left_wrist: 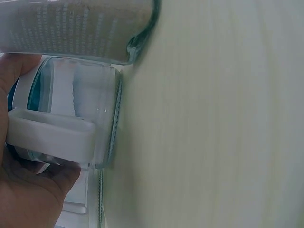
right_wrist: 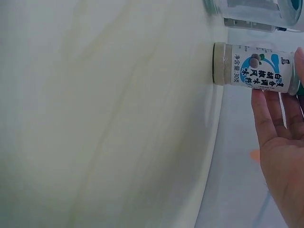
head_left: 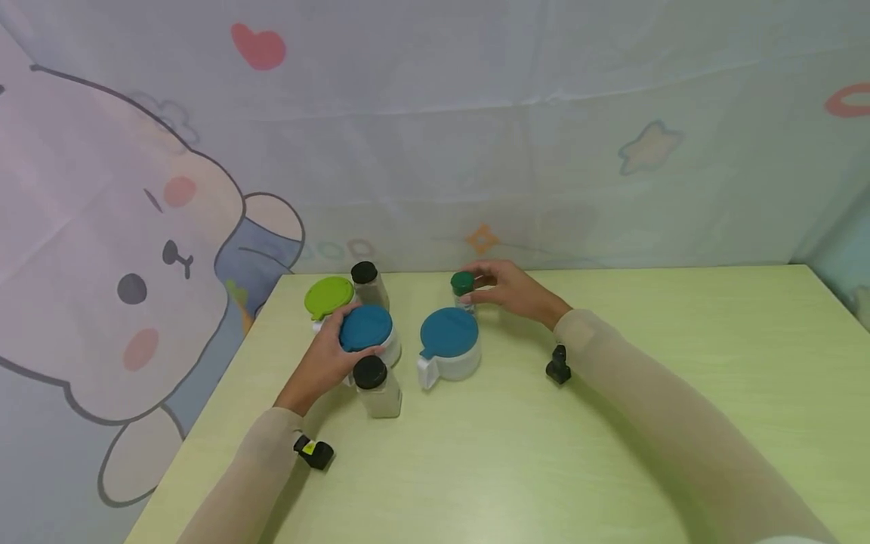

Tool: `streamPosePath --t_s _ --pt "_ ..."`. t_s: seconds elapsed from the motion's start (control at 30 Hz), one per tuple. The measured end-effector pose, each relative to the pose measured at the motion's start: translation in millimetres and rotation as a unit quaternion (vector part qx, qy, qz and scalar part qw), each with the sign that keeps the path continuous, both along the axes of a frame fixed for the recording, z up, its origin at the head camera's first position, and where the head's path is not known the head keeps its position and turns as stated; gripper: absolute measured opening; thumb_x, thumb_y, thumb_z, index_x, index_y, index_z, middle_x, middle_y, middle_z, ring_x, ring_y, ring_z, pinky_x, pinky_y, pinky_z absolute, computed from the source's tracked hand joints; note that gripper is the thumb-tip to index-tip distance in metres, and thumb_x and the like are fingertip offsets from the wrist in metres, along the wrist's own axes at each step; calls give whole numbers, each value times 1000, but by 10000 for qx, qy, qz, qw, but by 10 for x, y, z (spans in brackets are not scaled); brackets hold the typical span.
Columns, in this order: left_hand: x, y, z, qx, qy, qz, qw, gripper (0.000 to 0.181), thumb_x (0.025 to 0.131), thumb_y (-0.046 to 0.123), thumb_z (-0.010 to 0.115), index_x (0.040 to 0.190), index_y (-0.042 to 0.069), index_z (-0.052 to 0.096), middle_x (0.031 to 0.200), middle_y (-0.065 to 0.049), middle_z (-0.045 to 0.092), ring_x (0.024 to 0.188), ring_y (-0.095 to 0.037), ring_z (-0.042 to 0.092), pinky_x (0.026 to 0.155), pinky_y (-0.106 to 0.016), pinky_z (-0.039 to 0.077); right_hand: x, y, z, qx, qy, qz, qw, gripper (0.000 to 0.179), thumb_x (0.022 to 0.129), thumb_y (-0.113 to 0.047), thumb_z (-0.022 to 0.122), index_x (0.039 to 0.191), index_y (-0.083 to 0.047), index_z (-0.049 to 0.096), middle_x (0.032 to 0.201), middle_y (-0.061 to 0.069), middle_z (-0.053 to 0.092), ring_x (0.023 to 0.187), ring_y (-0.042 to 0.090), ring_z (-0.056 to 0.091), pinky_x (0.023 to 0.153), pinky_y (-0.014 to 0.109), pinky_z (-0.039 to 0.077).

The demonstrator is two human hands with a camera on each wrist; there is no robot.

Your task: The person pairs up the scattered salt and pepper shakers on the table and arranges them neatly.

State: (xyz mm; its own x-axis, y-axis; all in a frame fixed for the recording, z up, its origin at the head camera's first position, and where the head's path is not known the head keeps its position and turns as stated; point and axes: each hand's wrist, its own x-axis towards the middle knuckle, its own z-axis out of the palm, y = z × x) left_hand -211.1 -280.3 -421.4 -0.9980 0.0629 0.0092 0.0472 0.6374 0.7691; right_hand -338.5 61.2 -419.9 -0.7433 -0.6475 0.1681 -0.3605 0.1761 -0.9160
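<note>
My left hand (head_left: 321,364) grips a clear seasoning jar with a blue lid (head_left: 367,328), its thumb and fingers spread round the lid's sides. The left wrist view shows that jar's white handle (left_wrist: 52,135) facing the camera. At the back of the table, my right hand (head_left: 519,293) holds a small white pepper bottle (head_left: 463,285) with a green cap between thumb and fingers. Its printed label (right_wrist: 261,69) faces the right wrist camera. Between the hands stands a second blue-lidded jar (head_left: 450,332), handle toward the front left.
A green-lidded jar (head_left: 329,296) and a black-capped bottle (head_left: 367,281) stand behind the left hand. Another black-capped bottle (head_left: 381,397) is close in front of the gripped jar. A patterned cloth (head_left: 435,151) hangs along the back edge of the table (head_left: 516,468).
</note>
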Motion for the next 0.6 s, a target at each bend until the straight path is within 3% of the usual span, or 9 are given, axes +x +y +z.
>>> streamPosePath --t_s 0.2,0.6 --pt "4 8 20 -116 11 -14 9999 96 86 41 81 159 13 25 163 -18 27 143 -45 36 114 -64 34 -2 2 12 14 -225 -29 9997 47 92 -18 78 136 -11 62 122 7 70 113 22 68 94 37 57" --pt "-1 -1 32 -130 -4 3 9999 97 86 42 81 159 11 25 162 -19 29 143 -45 36 114 -64 34 -25 -10 36 185 -163 -53 9997 48 93 -14 76 138 -9 60 121 8 70 112 23 68 94 37 56"
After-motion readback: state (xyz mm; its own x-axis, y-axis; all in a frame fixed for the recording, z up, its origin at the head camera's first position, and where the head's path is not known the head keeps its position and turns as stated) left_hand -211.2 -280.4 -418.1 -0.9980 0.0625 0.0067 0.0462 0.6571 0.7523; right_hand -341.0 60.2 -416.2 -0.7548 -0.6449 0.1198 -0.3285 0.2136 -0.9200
